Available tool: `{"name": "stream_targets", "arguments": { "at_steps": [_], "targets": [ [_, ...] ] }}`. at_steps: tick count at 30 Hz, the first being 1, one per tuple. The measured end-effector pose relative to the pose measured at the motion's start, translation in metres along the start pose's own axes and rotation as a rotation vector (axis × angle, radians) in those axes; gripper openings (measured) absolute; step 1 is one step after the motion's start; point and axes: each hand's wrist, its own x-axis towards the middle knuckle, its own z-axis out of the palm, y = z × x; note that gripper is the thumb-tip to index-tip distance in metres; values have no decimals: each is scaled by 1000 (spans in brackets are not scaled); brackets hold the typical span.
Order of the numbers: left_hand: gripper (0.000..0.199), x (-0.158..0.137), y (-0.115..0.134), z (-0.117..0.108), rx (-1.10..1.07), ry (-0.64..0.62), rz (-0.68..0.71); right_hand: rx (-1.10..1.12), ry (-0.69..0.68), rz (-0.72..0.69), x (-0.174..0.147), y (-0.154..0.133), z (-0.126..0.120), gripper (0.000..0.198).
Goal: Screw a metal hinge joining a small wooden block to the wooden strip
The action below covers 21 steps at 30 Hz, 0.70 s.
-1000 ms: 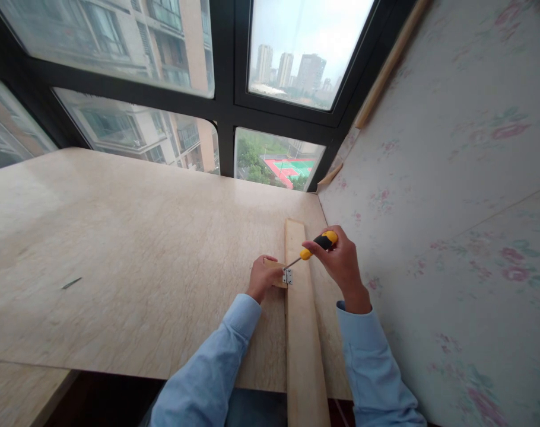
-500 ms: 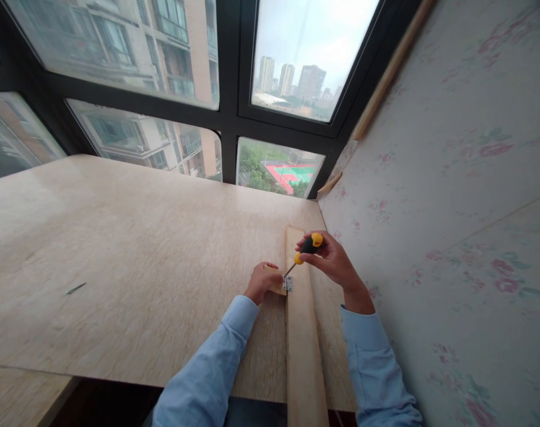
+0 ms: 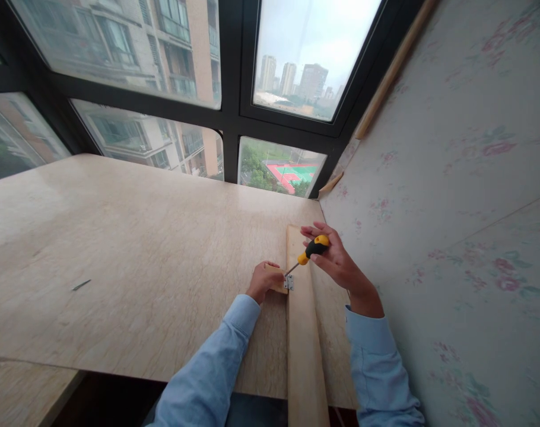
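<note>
A yellow-and-black screwdriver [image 3: 315, 247] rests between the thumb and palm of my right hand [image 3: 342, 264], whose other fingers are loosened and raised off the handle. Its shaft slants down to the left, and the tip meets a small silver hinge [image 3: 289, 283]. The hinge spans a short wooden block [image 3: 279, 287] and a long wooden board [image 3: 304, 350]. My left hand [image 3: 261, 280] is closed round the short block, pressing it to the board's left side. Any screw under the tip is too small to make out.
A beige marble-patterned ledge [image 3: 140, 255] carries the board, which extends past its front edge. A thin dark sliver [image 3: 81, 285] lies on the left. The floral-papered wall [image 3: 430, 255] rises close by my right arm. Black-framed windows [image 3: 232, 148] stand at the back.
My right hand has shifted slightly right, and its fingers have opened away from the handle. The screwdriver handle leans further right. My left hand keeps its hold on the block.
</note>
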Motion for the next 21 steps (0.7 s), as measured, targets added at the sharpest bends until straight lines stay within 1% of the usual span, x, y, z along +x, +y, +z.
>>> {"name": "stream_targets", "arguments": {
  "at_steps": [2, 3, 6, 7, 8, 10, 12, 15, 18, 20, 21],
  "targets": [
    [35, -1, 1, 0, -5, -6, -4, -95, 13, 36, 0, -5, 1, 52],
    [35, -1, 1, 0, -9, -10, -7, -184, 57, 50, 1, -6, 2, 50],
    [35, -1, 1, 0, -5, -10, -14, -498, 280, 70, 3, -2, 3, 55],
    [35, -2, 1, 0, -1, -6, -13, -553, 333, 79, 4, 1, 3, 58],
    [34, -2, 1, 0, 2, -3, -13, -556, 353, 91, 4, 4, 3, 61],
    [34, -2, 1, 0, 2, 0, -11, -435, 308, 105, 4, 9, 2, 61],
    [33, -2, 0, 0, -4, -5, -13, -256, 205, 87, 2, 10, 1, 57],
    [34, -1, 0, 0, 0, -7, -20, -96, 89, 51, -2, 4, 1, 55],
    [34, -1, 0, 0, 14, -3, -16, -110, 30, 56, -4, -8, 4, 52],
    [33, -1, 0, 0, 21, -4, -7, -239, 61, 76, -3, -14, 6, 49],
    [33, -1, 0, 0, 23, -6, -5, -333, 108, 82, -2, -16, 7, 49]
  ]
}}
